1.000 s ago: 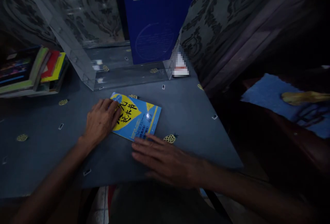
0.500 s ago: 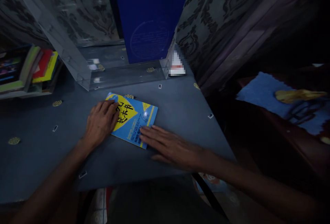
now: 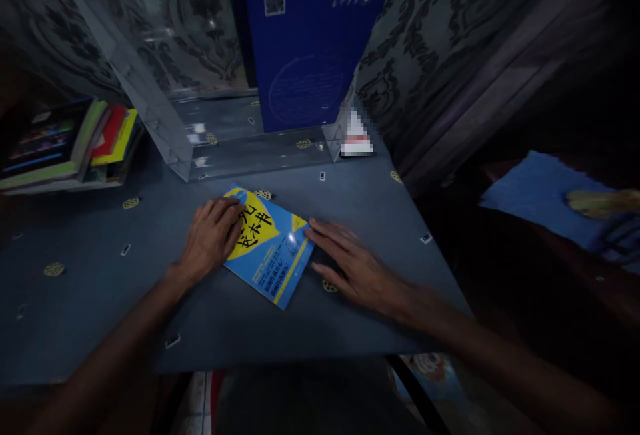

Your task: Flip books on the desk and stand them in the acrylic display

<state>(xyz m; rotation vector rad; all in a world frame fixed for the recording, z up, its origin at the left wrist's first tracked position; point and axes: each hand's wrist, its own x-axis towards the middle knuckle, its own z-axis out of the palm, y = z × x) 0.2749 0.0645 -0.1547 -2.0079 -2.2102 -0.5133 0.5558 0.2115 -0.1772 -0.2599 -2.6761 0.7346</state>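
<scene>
A blue and yellow paperback book (image 3: 273, 258) with black Chinese lettering lies flat and slanted on the cloth-covered table (image 3: 125, 301). My left hand (image 3: 210, 235) rests on its left side, the fingers laid close together over the upper left of the cover. At the opposite side is my right hand (image 3: 355, 265), palm down with fingers stretched out. Its fingertips meet the book's right corner, and the thumb stands apart from them. Part of the title is hidden under the left fingers.
Behind the book stands a clear plastic rack (image 3: 183, 165) holding a tall dark blue book (image 3: 305, 55) upright. Several stacked books (image 3: 55, 141) lie at the left. Past the table's right edge is a blue cloth (image 3: 530, 188) with a yellowish object on it.
The book has turned clockwise on the table. My right hand has slid from its lower right part up to its right corner; my left hand stays on the left side. The view has shifted slightly.
</scene>
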